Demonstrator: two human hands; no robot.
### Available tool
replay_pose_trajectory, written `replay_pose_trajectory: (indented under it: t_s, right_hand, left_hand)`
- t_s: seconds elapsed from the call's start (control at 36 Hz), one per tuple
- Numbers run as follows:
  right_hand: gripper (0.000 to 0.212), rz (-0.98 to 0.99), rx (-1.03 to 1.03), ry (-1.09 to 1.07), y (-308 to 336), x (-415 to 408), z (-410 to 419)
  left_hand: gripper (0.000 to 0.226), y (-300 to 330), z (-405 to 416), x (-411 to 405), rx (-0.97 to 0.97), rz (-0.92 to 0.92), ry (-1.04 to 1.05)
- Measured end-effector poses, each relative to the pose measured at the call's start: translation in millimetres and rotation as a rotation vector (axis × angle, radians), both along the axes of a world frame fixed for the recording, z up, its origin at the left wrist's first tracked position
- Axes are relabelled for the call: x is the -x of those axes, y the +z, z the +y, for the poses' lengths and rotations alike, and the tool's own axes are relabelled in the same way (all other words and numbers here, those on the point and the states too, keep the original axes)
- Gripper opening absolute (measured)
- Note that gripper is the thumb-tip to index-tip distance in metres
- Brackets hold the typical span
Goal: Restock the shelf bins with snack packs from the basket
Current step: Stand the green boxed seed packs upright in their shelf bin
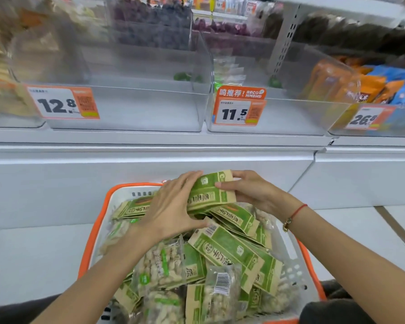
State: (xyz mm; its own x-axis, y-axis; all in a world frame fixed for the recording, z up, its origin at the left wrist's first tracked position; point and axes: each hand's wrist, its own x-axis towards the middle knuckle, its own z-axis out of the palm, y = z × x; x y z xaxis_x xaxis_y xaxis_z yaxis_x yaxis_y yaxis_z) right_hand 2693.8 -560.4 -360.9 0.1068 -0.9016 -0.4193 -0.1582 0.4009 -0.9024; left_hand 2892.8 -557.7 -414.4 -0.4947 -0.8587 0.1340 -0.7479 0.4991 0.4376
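- While both hands sit over the basket (pixel 98 220), they hold one small stack of green snack packs (pixel 211 191) between them, lifted just above the pile.
- Left hand (pixel 171 206): fingers spread and lightly curved over the stack's left end, thumb tucked under its lower edge. It grips the stack.
- Right hand (pixel 250 191): thumb on the stack's front face, fingers wrapped behind the right end. It also grips the stack.
- Right wrist carries a red string bracelet (pixel 296 212) with a small gold bead.
- Basket: white mesh walls, orange rim, heaped with loose packs (pixel 229 253) of the same kind: green-and-kraft headers with Chinese characters, clear bodies showing pale nuts.
- One pack (pixel 222 282) near the front lies barcode side up; digits too small to read.
- Shelf above holds clear bins. Centre-left bin (pixel 150 108) tagged "12.8" on an orange-and-white price label (pixel 63 102); nearly bare, something green far back.
- Next bin right (pixel 290 115) tagged "11.5" (pixel 239 111), with an orange topper reading "鸣推荐! RECOMMEND"; a few packs show at its back left.
- Far-right bin (pixel 384 122) tagged roughly "26.9" (pixel 366 119), blurred; holds orange and blue packets (pixel 379 86).
- Upper-shelf bins carry dark purple packs (pixel 150 17); motion blur hides their print.
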Motion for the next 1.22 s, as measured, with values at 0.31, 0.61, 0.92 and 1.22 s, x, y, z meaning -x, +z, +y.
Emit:
replay_pose_trajectory:
  t_s: [0.31, 0.61, 0.92, 1.22]
  right_hand:
    - [0.052, 0.421, -0.072, 0.256, -5, -7, 10]
    - [0.030, 0.970, 0.040, 0.648, -64, -11, 32]
    - [0.034, 0.225, -0.043, -0.011, -14, 27, 4]
    - [0.067, 0.409, 0.177, -0.021, -6, -32, 7]
  left_hand:
    - [0.036, -4, -8, -16, -0.302, 0.540, 0.387]
    - [0.036, 0, -9, -32, -1.023, 0.997, 0.336]
    - [0.033, -14, -11, -38, -0.931, 1.031, 0.466]
    - [0.099, -11, 3, -8, -1.119, 0.923, 0.349]
